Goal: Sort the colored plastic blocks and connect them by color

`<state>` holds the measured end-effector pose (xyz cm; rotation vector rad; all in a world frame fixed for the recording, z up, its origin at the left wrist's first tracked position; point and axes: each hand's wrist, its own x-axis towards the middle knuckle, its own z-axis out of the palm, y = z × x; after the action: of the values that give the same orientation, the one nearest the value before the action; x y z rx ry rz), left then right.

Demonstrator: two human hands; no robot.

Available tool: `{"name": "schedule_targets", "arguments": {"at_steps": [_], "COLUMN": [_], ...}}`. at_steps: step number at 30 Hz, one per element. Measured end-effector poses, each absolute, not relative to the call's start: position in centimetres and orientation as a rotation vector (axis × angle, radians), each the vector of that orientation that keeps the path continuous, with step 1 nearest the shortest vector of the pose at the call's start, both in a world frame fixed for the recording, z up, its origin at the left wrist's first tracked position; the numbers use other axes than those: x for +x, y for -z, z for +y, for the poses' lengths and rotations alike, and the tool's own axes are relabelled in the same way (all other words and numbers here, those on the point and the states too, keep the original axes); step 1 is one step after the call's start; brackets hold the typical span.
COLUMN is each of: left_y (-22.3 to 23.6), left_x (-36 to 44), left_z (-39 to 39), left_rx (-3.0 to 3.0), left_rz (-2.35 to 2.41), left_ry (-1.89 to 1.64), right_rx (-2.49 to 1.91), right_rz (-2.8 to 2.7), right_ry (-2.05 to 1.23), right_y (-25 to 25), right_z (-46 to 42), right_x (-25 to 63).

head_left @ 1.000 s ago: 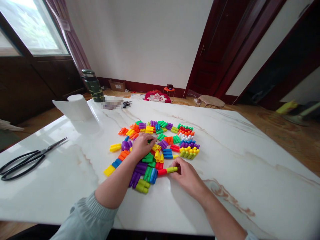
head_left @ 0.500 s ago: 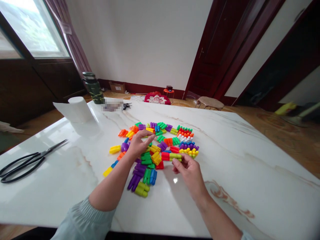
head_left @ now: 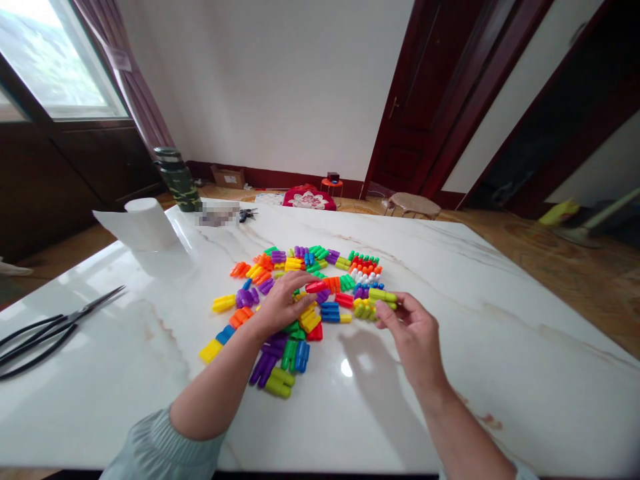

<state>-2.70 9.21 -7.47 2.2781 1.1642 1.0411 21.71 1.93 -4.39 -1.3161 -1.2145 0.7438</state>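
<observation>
My left hand [head_left: 284, 303] is closed over the pile, with a red plastic block [head_left: 316, 287] pinched at its fingertips. To the right, my right hand [head_left: 413, 327] holds a lime-green plastic block [head_left: 383, 295] between thumb and fingers, raised above the table. Multicoloured blocks with rounded prongs [head_left: 244, 297] lie loosely under and around my left hand, which hides some of them. Just beyond my right fingers are neat rows of small coloured pieces [head_left: 365, 269]. A blue block [head_left: 330, 311] joined to a yellow one [head_left: 345, 319] lies between my hands.
On the white marbled table [head_left: 500, 320], black-handled scissors [head_left: 65, 327] lie at the left. A white paper roll [head_left: 147, 223] and a camouflage flask [head_left: 177, 180] stand at the back left, near small black pliers or snips [head_left: 247, 215]. Beyond the table is a round stool [head_left: 413, 204].
The red and lime-green blocks, joined in my right hand before, are now apart: red in my left hand, lime-green in my right. My right hand has moved right and up.
</observation>
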Motion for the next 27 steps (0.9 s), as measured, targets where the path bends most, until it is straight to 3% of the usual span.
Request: {"name": "schedule_targets", "arguments": {"at_steps": [6, 23, 27], "left_y": [8.1, 8.0, 8.1], "left_x": [-2.6, -2.6, -2.6], "left_z": [9.8, 10.0, 10.0], "left_rx": [2.444, 2.436, 2.410], "left_rz": [1.262, 1.221, 1.220], "left_ry": [-0.884, -0.858, -0.896], "right_rx": [-1.738, -1.773, -1.802], "right_rz": [-1.423, -1.709, -1.611], "right_ry": [-0.196, -0.264, -0.024], "right_y": [6.2, 9.0, 7.9], "right_z": [3.5, 5.3, 3.9], "right_x": [30.6, 28.8, 27.9]}}
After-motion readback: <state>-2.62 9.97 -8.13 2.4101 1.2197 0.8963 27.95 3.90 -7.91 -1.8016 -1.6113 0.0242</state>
